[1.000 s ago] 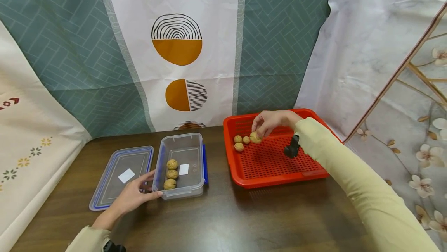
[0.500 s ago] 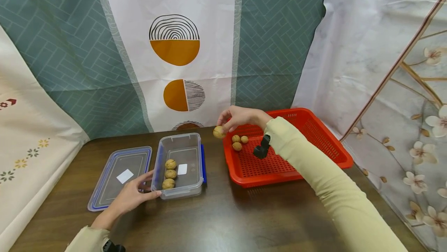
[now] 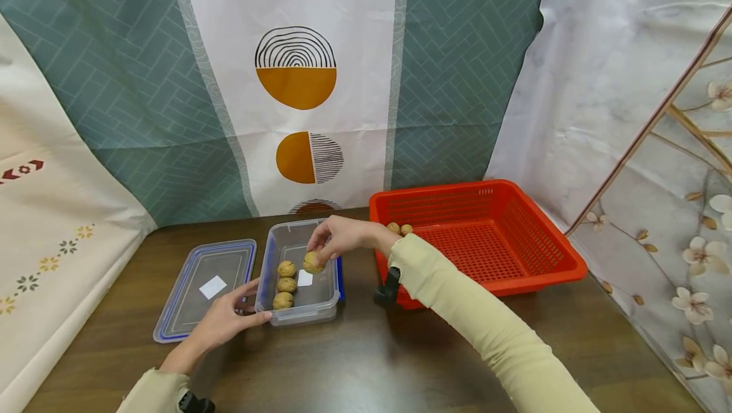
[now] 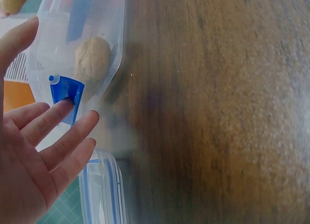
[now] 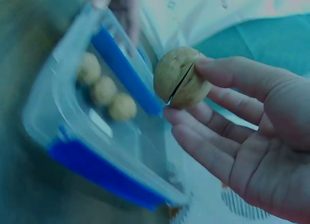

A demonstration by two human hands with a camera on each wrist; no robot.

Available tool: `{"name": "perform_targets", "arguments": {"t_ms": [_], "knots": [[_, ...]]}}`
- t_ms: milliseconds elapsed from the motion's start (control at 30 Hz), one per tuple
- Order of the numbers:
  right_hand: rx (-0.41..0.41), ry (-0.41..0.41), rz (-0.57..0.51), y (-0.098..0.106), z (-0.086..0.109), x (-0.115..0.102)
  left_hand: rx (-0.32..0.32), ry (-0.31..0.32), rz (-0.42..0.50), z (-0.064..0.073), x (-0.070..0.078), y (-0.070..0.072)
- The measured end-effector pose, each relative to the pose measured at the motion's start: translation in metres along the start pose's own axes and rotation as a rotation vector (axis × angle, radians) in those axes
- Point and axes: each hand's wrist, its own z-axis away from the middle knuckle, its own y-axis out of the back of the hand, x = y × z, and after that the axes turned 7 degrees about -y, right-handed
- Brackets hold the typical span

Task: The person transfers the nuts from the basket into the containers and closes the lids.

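In the head view my right hand (image 3: pixel 343 236) pinches a walnut (image 3: pixel 313 262) over the clear plastic box (image 3: pixel 303 314). The right wrist view shows a dark crack along this walnut (image 5: pixel 181 77), held between thumb and fingertips. Three walnuts (image 3: pixel 286 284) lie in a row along the box's left side, beside a white label (image 3: pixel 305 278). My left hand (image 3: pixel 224 319) rests at the box's left side, thumb by the near corner. Its fingers are spread and nearly straight in the left wrist view, touching a blue latch (image 4: pixel 68 93).
A red plastic basket (image 3: pixel 537 283) stands to the right, with walnuts (image 3: pixel 406 229) at its left end, partly hidden by the right arm. The box's blue-edged lid (image 3: pixel 189 295) lies on the wooden table (image 3: pixel 320 375) to the left. A patterned cloth (image 3: pixel 366 82) hangs behind.
My right hand has carried the walnut leftward, out of the red basket and over the clear box. The left hand and the three walnuts in the box have kept their places.
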Motion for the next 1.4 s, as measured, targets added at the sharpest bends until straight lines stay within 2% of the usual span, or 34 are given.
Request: {"name": "perform_targets", "arguments": {"t_ms": [133, 233, 500, 767, 1067, 1200, 1400], "knots": [[-0.018, 0.021, 0.063, -0.021, -0.005, 0.001, -0.001, -0.005, 0.017, -0.001, 0.0, 0.0], [-0.001, 0.01, 0.099, -0.036, -0.007, 0.004, -0.003, -0.006, 0.023, -0.002, -0.001, -0.001], [0.149, -0.001, 0.249, -0.061, -0.016, 0.008, -0.007, -0.009, 0.024, 0.0, 0.0, -0.001], [0.201, -0.049, 0.371, -0.076, -0.029, 0.009, -0.006, -0.016, 0.023, 0.0, -0.002, 0.0], [0.204, -0.144, 0.463, -0.086, -0.038, 0.008, -0.008, -0.005, 0.01, 0.001, -0.001, 0.001], [0.194, -0.137, 0.533, -0.089, -0.037, 0.007, -0.007, -0.004, 0.012, 0.001, 0.0, 0.0], [0.205, -0.13, 0.563, -0.092, -0.039, 0.007, -0.006, -0.011, 0.03, 0.001, -0.001, 0.0]]}}
